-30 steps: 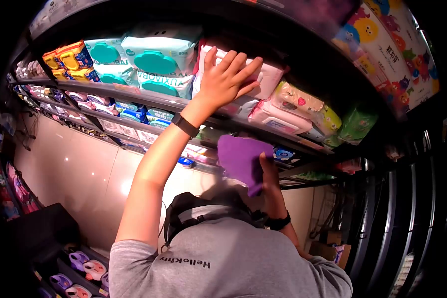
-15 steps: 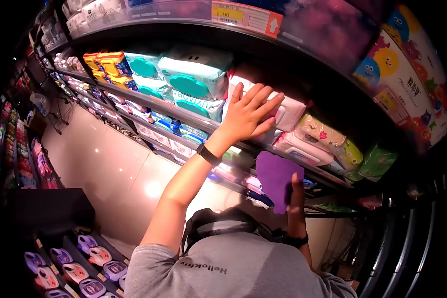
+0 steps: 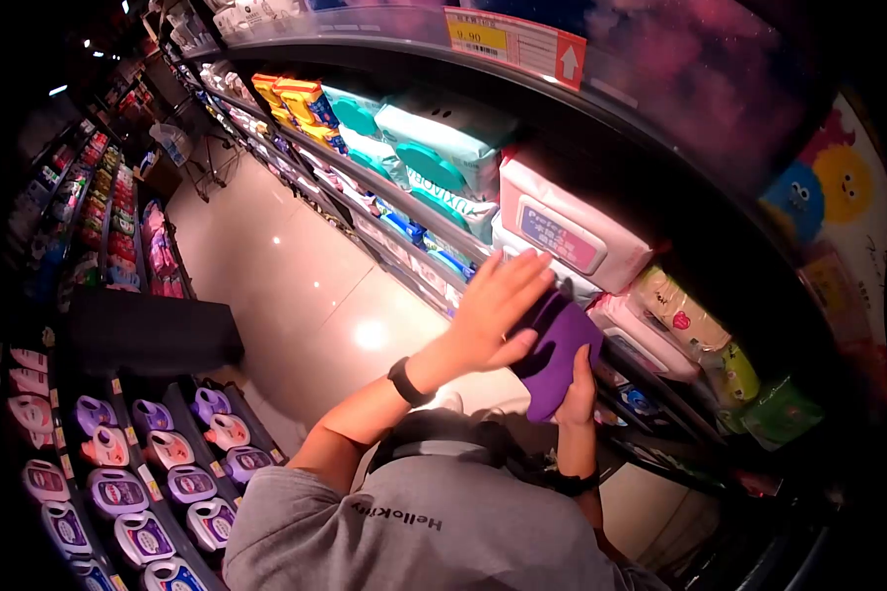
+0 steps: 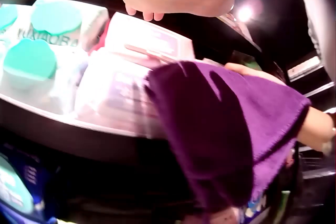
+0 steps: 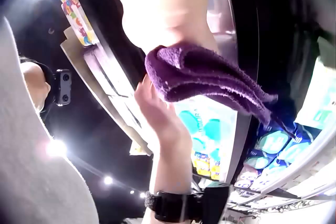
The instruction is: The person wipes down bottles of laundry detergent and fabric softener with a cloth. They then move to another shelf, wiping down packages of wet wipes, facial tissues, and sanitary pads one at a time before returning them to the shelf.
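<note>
Teal-lidded packs (image 3: pixel 434 167): along shelf (image 4: pixel 63 134) front edge | Left hand (image 3: pixel 493 313): fingers straight, thumb apart, near cloth | Purple cloth (image 3: pixel 562 360): before shelf's front edge | Pink-white pack (image 3: pixel 572 234): on shelf | Right hand (image 3: pixel 579 394): clamped on cloth, thumb across it

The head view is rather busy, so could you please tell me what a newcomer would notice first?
Probably the purple cloth, held in the right hand near the centre. Next, the large pink pack just above it in the picture, beside teal-lidded packs. Purple and pink bottles line the lower left.
</note>
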The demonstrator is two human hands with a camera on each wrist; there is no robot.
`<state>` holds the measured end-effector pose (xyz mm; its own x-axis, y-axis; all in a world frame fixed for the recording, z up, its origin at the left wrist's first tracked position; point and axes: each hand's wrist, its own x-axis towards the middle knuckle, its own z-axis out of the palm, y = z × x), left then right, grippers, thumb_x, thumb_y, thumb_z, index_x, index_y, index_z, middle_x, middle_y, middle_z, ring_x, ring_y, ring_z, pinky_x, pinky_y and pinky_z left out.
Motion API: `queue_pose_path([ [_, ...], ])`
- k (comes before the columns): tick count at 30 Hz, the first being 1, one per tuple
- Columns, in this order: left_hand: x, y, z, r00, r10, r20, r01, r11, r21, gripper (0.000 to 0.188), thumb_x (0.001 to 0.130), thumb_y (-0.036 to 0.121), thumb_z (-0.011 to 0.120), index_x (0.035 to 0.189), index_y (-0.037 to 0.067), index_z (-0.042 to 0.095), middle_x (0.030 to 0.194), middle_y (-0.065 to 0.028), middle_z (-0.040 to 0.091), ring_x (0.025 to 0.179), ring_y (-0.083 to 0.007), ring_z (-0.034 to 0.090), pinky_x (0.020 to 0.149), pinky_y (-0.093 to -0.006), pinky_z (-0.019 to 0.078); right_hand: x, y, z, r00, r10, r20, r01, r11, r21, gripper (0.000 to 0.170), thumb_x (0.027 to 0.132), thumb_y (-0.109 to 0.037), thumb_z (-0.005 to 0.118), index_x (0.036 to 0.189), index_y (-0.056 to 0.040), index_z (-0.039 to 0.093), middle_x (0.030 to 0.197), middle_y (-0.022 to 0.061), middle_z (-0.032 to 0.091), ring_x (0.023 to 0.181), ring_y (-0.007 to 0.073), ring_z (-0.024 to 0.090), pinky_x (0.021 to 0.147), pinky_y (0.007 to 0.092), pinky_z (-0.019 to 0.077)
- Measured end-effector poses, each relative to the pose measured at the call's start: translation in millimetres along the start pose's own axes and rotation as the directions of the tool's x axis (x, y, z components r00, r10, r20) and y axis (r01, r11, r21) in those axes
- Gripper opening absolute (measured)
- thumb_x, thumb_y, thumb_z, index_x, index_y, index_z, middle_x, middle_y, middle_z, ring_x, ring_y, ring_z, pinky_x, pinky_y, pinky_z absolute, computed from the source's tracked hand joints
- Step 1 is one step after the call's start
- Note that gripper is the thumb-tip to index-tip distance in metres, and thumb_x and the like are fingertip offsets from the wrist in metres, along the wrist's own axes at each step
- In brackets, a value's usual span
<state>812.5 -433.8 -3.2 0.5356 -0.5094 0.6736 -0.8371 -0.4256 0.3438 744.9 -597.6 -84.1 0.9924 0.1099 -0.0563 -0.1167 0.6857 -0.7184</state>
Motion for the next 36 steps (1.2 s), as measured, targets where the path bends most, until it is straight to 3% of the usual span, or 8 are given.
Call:
queue_pose_path([
  [3,-32.8,28.5,56.1,0.991,-0.119,0.061,0.123,0.991,-0.05,0.061,0.083,0.045,0.033,0.13,0.005,0.035,0.139,-0.0177,0.024,0.128,-0.0407,0.016,0.099,-0.0586,0.0056,-7.2,7.3,19.9,1.0,0.009,0.024,-0.009,0.999,0.034,0.058,0.093,-0.045,0.025,0.138,-0.0103,0.012,0.142,0.0065,0.018,0.13,0.0208,0.019,0.105,0.0359,0.0176],
  [14,-32.9,-31.0,-3.3,0.968,-0.252,0.001,0.248,0.955,0.161,0.067,0.082,0.044,0.04,0.133,0.004,0.025,0.14,-0.02,0.018,0.127,-0.0396,0.021,0.101,-0.0544,0.0123,10.2,5.5,42.2,0.961,-0.076,0.267,0.02,0.978,0.21,0.061,0.092,-0.047,0.023,0.133,-0.002,0.024,0.133,0.0106,0.034,0.121,0.0227,0.035,0.1,0.0359,0.0281],
  [16,-33.5,-66.3,-14.2,0.96,-0.17,-0.224,0.134,0.977,-0.168,0.068,0.08,0.033,0.051,0.134,0.004,0.021,0.137,-0.0238,0.021,0.124,-0.0414,0.025,0.1,-0.0491,0.0211,13.3,10.1,52.7,0.948,-0.173,0.268,0.053,0.914,0.401,0.058,0.092,-0.047,0.023,0.132,-0.0046,0.026,0.131,0.01,0.037,0.118,0.0231,0.038,0.099,0.036,0.0289],
  [20,3.0,-110.7,-90.1,0.956,0.182,-0.229,-0.184,0.983,0.015,0.069,0.068,0.018,0.065,0.128,0.006,0.033,0.128,-0.0196,0.035,0.116,-0.0376,0.038,0.095,-0.0468,0.0315,29.6,28.5,82.2,0.934,-0.345,0.087,0.321,0.923,0.214,0.057,0.092,-0.046,0.024,0.132,-0.0061,0.027,0.129,0.0094,0.039,0.115,0.0238,0.041,0.096,0.0369,0.0342],
  [26,92.7,-147.1,-169.6,0.936,0.168,0.311,-0.258,0.926,0.275,0.065,0.064,0.038,0.069,0.115,0.005,0.047,0.102,-0.0162,0.053,0.098,-0.0329,0.049,0.08,-0.0395,0.0407,58.1,62.4,126.0,0.944,-0.258,-0.206,0.293,0.942,0.163,0.061,0.087,-0.049,0.04,0.128,-0.0038,0.033,0.121,0.0079,0.045,0.107,0.0201,0.046,0.09,0.0333,0.0392],
  [29,131.9,-155.6,-155.4,0.706,-0.083,0.704,-0.156,0.95,0.27,0.075,0.063,0.045,0.069,0.123,0.01,0.04,0.083,-0.0189,0.059,0.08,-0.0359,0.057,0.065,-0.0387,0.0466,60.3,74.9,131.5,0.956,-0.287,0.054,0.243,0.884,0.4,0.059,0.088,-0.048,0.039,0.128,-0.0045,0.033,0.124,0.0091,0.044,0.111,0.0224,0.045,0.092,0.0352,0.0378],
  [34,146.3,-177.8,-130.0,0.66,0.314,0.683,-0.321,0.939,-0.121,0.08,0.06,0.032,0.075,0.12,-0.003,0.036,0.098,-0.0277,0.055,0.09,-0.0392,0.055,0.076,-0.0371,0.0456,44.1,89.8,150.4,0.855,-0.336,-0.394,0.463,0.837,0.291,0.054,0.09,-0.042,0.038,0.127,-0.0022,0.034,0.125,0.0117,0.043,0.114,0.0255,0.044,0.096,0.0375,0.0354],
  [36,144.1,-169.7,-130.7,0.575,0.031,0.818,-0.155,0.985,0.072,0.074,0.059,0.033,0.075,0.113,-0.005,0.042,0.095,-0.0275,0.056,0.089,-0.0389,0.055,0.074,-0.0374,0.046,35.1,87.1,152.7,0.824,-0.347,-0.448,0.483,0.844,0.233,0.053,0.091,-0.041,0.038,0.126,-0.0022,0.035,0.123,0.0119,0.044,0.112,0.0252,0.046,0.094,0.0367,0.0369],
])
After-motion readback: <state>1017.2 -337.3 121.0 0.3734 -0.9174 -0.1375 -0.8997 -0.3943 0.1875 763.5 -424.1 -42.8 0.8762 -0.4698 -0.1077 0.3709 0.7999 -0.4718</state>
